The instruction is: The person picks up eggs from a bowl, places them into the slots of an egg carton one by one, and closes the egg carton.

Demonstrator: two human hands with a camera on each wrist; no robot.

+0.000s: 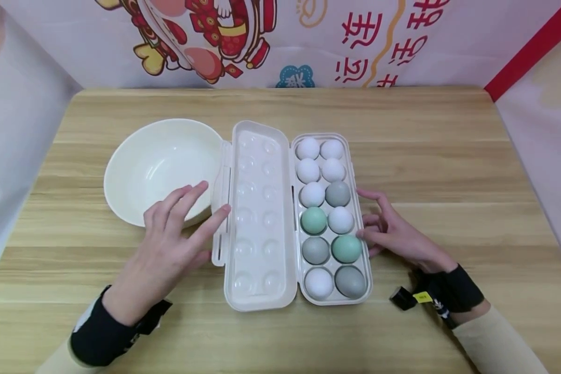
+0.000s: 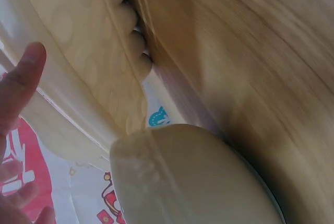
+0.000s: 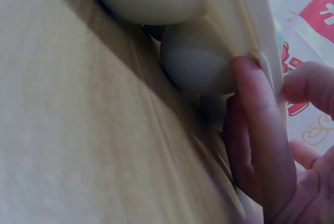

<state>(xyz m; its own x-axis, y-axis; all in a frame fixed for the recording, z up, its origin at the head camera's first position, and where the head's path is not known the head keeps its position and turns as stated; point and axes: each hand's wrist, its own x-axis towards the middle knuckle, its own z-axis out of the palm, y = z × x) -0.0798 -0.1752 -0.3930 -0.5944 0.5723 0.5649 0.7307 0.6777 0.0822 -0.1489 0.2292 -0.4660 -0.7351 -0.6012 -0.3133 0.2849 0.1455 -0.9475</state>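
A plastic egg carton point(image 1: 371, 291) lies unfolded with its lid point(image 1: 258, 234) swung out to the left. White eggs point(image 1: 319, 283), grey eggs point(image 1: 350, 282) and green eggs point(image 1: 314, 221) fill its two columns of cups. My left hand point(image 1: 168, 234) spreads over the lid's outer flap, its thumb point(image 2: 32, 59) at the lid's edge and its other fingers reaching over the bowl's rim. On the carton's right side, my right hand point(image 1: 397, 231) pinches the rim, with one finger point(image 3: 258, 109) tucked beneath it and the thumb side at the top.
Left of the lid stands a cream bowl point(image 1: 154, 156), its right rim partly overlapped by the lid's flap. Beneath everything is a wood-grain table point(image 1: 439, 156). A printed cloth backdrop point(image 1: 402, 47) rises behind the table's far edge.
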